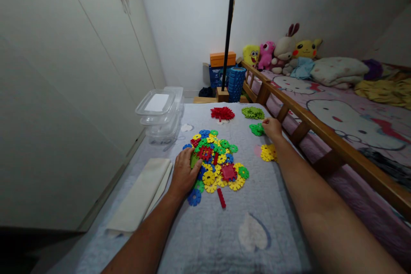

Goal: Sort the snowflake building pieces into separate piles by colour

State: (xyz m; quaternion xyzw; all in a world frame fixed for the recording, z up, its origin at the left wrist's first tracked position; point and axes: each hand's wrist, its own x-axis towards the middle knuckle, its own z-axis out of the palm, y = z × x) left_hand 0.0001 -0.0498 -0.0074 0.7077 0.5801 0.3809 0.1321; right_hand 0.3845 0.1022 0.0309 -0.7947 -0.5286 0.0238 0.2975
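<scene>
My left hand (184, 172) lies on the left side of a mixed heap of toothed plastic pieces, its thumb apart from its fingers. A lime green piece (194, 161) shows between the thumb and fingers. In the heap are yellow discs (208, 177), blue discs (194, 197), green discs (243, 173) and a red square piece (229, 172). Over at the right, my right hand (272, 129) has its fingers pinched together beside a small pile of green discs (256, 129); what they hold, if anything, is hidden. Yellow discs (268, 153) lie under my right forearm's edge.
Red pieces (222, 113) and lime green pieces (253, 113) form piles at the far edge. Clear plastic boxes (160, 115) and a folded cream cloth (141, 195) are on the left. A red strip (221, 198) lies in front. A wooden bed rail (308, 126) borders the right.
</scene>
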